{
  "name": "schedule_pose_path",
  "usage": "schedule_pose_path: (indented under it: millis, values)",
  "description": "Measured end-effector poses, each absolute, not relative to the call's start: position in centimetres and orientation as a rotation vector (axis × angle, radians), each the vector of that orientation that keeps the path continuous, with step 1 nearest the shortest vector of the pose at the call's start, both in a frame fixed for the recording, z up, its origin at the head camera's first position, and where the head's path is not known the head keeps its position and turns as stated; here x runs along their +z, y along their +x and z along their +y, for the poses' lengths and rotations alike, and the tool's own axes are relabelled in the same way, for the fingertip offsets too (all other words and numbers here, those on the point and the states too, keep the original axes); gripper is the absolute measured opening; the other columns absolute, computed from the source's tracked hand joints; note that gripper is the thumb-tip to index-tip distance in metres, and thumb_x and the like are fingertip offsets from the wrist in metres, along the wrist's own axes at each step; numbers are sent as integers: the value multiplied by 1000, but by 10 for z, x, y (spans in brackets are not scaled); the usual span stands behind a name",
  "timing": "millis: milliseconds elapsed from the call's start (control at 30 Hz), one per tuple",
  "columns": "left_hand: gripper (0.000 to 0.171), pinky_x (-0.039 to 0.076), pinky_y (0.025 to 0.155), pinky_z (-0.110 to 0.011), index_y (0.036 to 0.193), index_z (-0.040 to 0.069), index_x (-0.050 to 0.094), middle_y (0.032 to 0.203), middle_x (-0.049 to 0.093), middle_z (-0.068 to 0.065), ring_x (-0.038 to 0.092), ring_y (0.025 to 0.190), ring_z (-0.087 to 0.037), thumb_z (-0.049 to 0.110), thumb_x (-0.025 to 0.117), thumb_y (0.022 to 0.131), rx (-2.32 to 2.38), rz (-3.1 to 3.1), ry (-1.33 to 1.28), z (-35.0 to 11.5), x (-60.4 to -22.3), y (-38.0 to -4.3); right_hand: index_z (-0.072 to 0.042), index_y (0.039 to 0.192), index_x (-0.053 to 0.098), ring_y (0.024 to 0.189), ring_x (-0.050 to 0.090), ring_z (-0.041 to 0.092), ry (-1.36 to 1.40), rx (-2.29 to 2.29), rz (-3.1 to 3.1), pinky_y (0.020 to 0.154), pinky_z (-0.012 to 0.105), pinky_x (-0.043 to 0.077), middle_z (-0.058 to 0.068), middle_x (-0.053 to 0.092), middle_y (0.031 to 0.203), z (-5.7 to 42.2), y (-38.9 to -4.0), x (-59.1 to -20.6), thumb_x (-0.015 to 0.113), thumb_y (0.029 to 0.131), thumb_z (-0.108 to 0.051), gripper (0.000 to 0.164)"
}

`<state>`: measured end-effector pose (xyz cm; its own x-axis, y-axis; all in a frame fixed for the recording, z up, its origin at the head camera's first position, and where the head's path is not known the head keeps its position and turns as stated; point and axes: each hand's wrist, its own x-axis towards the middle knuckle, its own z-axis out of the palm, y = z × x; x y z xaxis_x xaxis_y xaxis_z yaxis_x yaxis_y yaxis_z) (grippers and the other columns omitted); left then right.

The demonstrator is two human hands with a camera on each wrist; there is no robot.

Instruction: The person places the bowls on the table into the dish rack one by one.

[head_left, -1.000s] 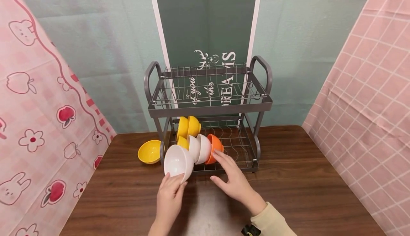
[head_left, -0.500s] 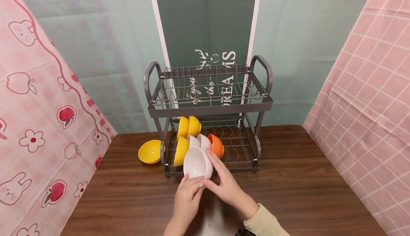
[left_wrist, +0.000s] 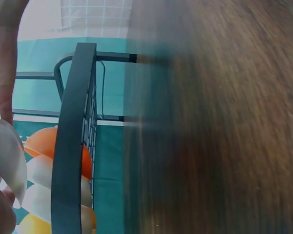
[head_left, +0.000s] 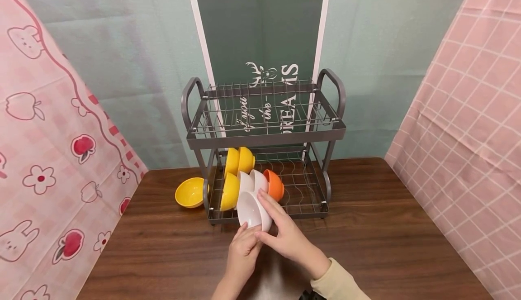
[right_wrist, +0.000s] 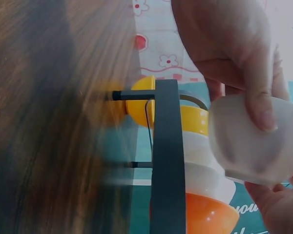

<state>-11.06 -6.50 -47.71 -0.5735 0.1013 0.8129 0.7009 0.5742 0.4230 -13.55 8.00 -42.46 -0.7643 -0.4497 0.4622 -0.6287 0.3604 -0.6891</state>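
A white bowl [head_left: 249,209] is held tilted in front of the dish rack's lower tier, its inside facing left. My left hand [head_left: 242,251] grips it by the near rim, with the thumb [right_wrist: 263,109] pressed on its outer wall in the right wrist view. My right hand [head_left: 286,239] rests straight fingers against the bowl's right side, thumb close to the left hand. Just behind stand a row of bowls on edge: a yellow bowl [head_left: 229,192], two white bowls and an orange bowl [head_left: 275,186]. The held bowl partly covers the white ones.
A two-tier dark dish rack [head_left: 266,140] stands on the wooden table [head_left: 366,236]. Two more yellow bowls [head_left: 246,160] sit at the back left of its lower tier. Another yellow bowl [head_left: 189,193] lies on the table left of the rack. Curtains hang around the table.
My left hand has carried the white bowl rightward along the rack's front, then slightly lower. My right hand has come from beside the orange bowl onto the held bowl's side.
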Motion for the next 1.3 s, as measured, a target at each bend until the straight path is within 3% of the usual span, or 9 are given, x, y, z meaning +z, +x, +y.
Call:
schedule_pose_path:
  millis: [167,433,733,867,1033,1300]
  values:
    - [16,39,95,-28,88,11,70,89,70,-3,65,85,-13,14,65,73,-980,-2043,-654,-66,-481,-113,-22,137,31,132,29,17,913,1341,-2477,103,30,34,-4,28,144,82,-136,-422,68,74,-27,73]
    - [17,45,86,-39,91,11,70,91,69,-3,65,86,-14,17,63,77,-919,-2062,-680,-62,-482,-118,-10,129,44,124,41,25,831,1376,-2397,98,23,39,7,40,137,83,-137,-424,73,67,-11,68]
    - [26,45,87,-41,99,10,66,99,67,-4,63,95,-15,19,44,91,-762,-2089,-720,-54,-472,-126,-9,125,49,124,42,21,859,1334,-2174,96,10,35,11,43,134,92,-139,-413,71,71,-11,58]
    - [24,39,97,-32,106,11,64,104,66,-2,61,99,-17,10,50,87,-808,-2063,-700,-54,-474,-130,-6,121,53,122,44,21,833,1280,-2079,96,11,35,14,47,131,100,-144,-409,72,68,-8,55]
    - [41,27,106,-21,111,12,61,112,63,-1,59,104,-19,-2,59,73,-836,-2111,-617,-61,-484,-132,-5,117,56,120,46,21,742,1247,-2031,93,10,38,16,49,128,113,-153,-404,73,65,-3,55]
    - [43,35,98,-42,112,17,60,120,58,6,52,113,-14,5,65,71,-620,-2410,-480,-72,-498,-131,-10,119,56,118,47,24,522,1208,-2088,87,4,37,11,48,130,133,-163,-404,73,66,-4,55]
